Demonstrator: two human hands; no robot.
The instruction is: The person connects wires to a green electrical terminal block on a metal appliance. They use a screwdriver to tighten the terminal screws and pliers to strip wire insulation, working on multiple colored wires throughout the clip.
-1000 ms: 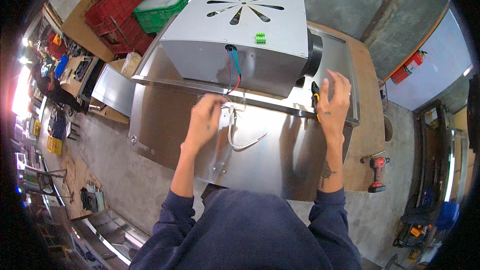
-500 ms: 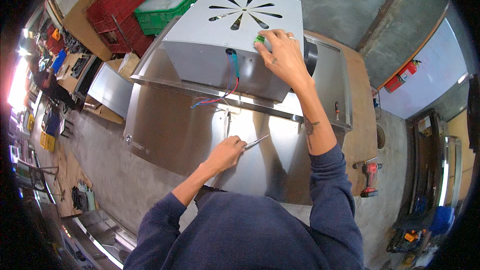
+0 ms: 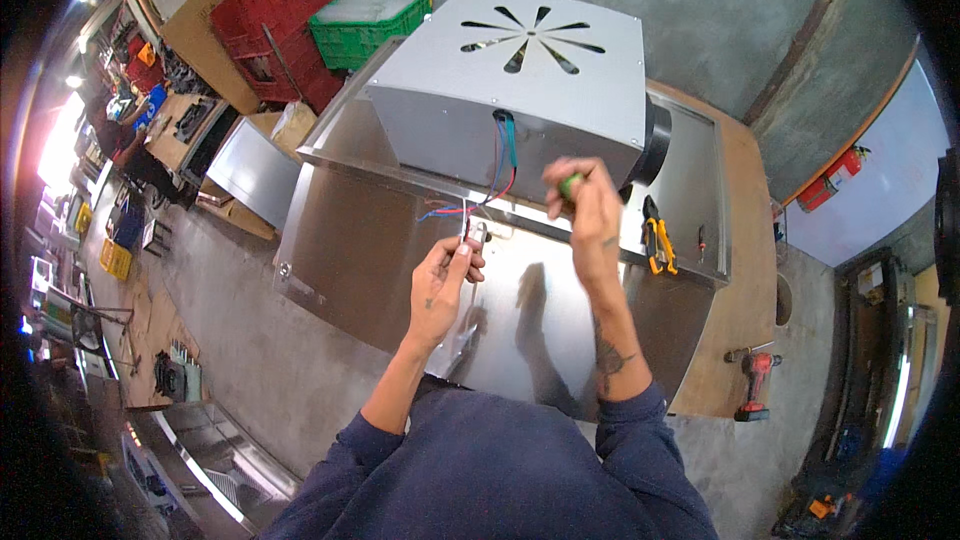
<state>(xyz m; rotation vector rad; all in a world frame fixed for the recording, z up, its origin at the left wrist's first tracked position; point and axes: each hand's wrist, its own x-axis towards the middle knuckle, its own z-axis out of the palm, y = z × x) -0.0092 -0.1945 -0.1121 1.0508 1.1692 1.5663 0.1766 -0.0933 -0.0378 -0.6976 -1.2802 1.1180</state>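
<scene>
My left hand (image 3: 440, 290) is closed in a pinch on a thin wire (image 3: 466, 230), just below the loose ends of red and blue wires (image 3: 450, 210). These wires come out of a hole in the front of a grey metal box (image 3: 500, 80) with a petal-shaped vent on top. My right hand (image 3: 592, 215), blurred by motion, is in front of the box with its fingers curled round a small green object (image 3: 570, 186), perhaps a roll of tape. A pale cable (image 3: 474, 290) runs down beside my left hand.
The box stands on a steel hood-like body (image 3: 350, 240) on a wooden board. Yellow-handled pliers (image 3: 658, 240) and a small screwdriver (image 3: 701, 240) lie to the right, a red cordless drill (image 3: 757, 385) nearer. Green (image 3: 370, 30) and red crates stand behind; a person (image 3: 135, 145) is far left.
My right hand has lifted the green object off the box top and come down toward me. My left hand has moved up to the wire ends. The pliers, hidden before, now show.
</scene>
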